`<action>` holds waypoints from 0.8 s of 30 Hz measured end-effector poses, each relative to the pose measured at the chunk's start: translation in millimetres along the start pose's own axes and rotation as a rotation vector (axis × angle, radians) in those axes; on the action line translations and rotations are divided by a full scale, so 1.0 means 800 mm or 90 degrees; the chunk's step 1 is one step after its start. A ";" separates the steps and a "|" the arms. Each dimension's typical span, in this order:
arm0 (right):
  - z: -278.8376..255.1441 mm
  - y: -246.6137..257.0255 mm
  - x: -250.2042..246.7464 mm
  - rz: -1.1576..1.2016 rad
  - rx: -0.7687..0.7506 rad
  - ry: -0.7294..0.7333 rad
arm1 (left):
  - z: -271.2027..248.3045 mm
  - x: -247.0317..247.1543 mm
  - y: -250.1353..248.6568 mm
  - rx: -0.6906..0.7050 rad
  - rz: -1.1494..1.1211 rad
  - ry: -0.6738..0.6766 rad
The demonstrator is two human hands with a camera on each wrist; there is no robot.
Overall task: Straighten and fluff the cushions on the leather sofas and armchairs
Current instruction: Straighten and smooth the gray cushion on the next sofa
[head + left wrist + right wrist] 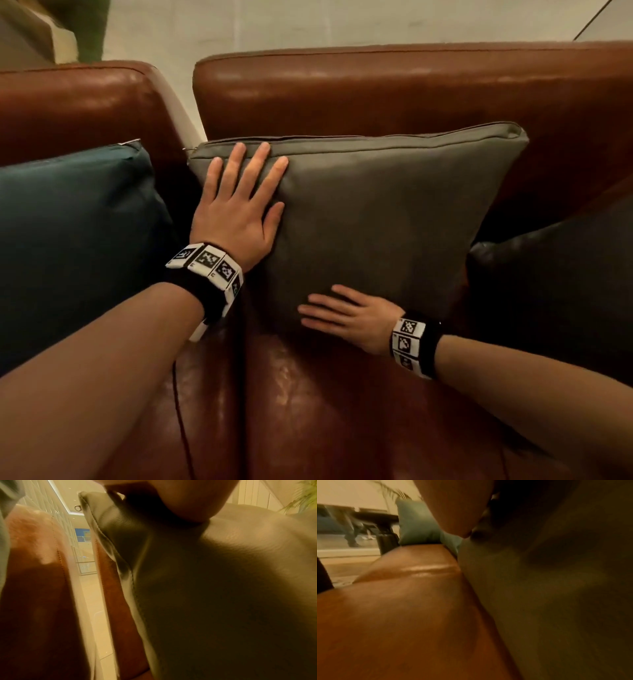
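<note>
A grey-green leather cushion (383, 212) leans upright against the backrest of a brown leather sofa (394, 89). My left hand (239, 202) lies flat on the cushion's upper left corner, fingers straight and spread. My right hand (346, 317) presses flat against the cushion's bottom edge where it meets the seat (342, 411), fingers straight and pointing left. In the left wrist view the cushion (223, 588) fills the frame with its seamed corner (96, 520) showing. In the right wrist view the cushion (556, 588) stands on the brown seat (402, 615).
A dark teal cushion (75, 240) sits on the neighbouring brown leather seat (75, 99) to the left. A black leather cushion (561, 294) lies at the right. A narrow gap (191, 126) separates the two backrests. Light floor (308, 24) lies behind them.
</note>
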State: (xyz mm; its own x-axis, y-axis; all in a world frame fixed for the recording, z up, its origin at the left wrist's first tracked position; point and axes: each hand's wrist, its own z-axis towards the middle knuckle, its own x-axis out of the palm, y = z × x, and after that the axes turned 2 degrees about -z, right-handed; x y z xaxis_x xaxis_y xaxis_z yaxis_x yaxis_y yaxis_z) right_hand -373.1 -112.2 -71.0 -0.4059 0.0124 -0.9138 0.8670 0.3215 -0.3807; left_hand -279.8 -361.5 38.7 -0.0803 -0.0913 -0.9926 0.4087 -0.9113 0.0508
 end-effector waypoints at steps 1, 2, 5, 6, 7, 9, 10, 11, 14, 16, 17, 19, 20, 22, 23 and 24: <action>-0.013 -0.001 0.006 -0.011 -0.003 0.002 | -0.002 -0.001 -0.003 -0.017 -0.002 -0.012; -0.022 -0.011 0.009 -0.013 0.039 -0.020 | -0.005 -0.001 -0.010 -0.038 -0.017 -0.035; -0.039 -0.072 -0.006 0.019 0.317 -0.153 | -0.022 0.008 -0.070 -0.032 -0.091 -0.109; -0.044 -0.097 -0.013 0.039 0.402 -0.175 | -0.031 0.020 -0.100 0.008 -0.109 -0.117; -0.048 -0.117 -0.018 0.060 0.476 -0.178 | -0.041 0.037 -0.130 0.053 -0.115 -0.119; -0.060 -0.142 -0.021 0.108 0.603 -0.160 | -0.058 0.073 -0.158 0.090 -0.093 -0.118; -0.067 -0.148 -0.019 0.133 0.654 -0.150 | -0.064 0.091 -0.152 0.072 -0.078 -0.122; -0.072 -0.152 -0.017 0.158 0.695 -0.142 | -0.071 0.106 -0.138 0.028 -0.078 -0.114; -0.082 -0.153 -0.022 0.205 0.785 -0.133 | -0.105 0.121 -0.081 -0.181 -0.128 -0.097; -0.071 -0.143 -0.043 0.221 0.792 -0.153 | -0.119 0.103 -0.072 -0.264 -0.196 -0.120; -0.055 -0.133 -0.058 0.225 0.757 -0.177 | -0.114 0.087 -0.078 -0.246 -0.206 -0.143; -0.011 -0.104 -0.083 0.227 0.616 -0.208 | -0.080 0.054 -0.093 -0.138 -0.204 -0.158; 0.012 -0.091 -0.089 0.226 0.540 -0.205 | -0.058 0.040 -0.097 -0.090 -0.188 -0.152; 0.041 -0.089 -0.089 0.198 0.464 -0.177 | -0.019 0.022 -0.085 -0.031 -0.138 -0.116; 0.041 -0.103 -0.083 0.178 0.467 -0.156 | -0.005 0.022 -0.070 -0.019 -0.106 -0.096; 0.031 -0.122 -0.076 0.166 0.490 -0.136 | 0.000 0.024 -0.051 -0.021 -0.079 -0.077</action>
State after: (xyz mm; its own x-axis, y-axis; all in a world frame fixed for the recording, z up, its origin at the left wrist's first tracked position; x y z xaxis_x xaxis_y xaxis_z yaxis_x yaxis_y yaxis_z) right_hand -425.7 -167.9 18.1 -0.1693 -0.2073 -0.9635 0.9118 -0.4039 -0.0733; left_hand -298.2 -326.0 17.5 -0.2397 -0.0284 -0.9704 0.4178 -0.9053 -0.0767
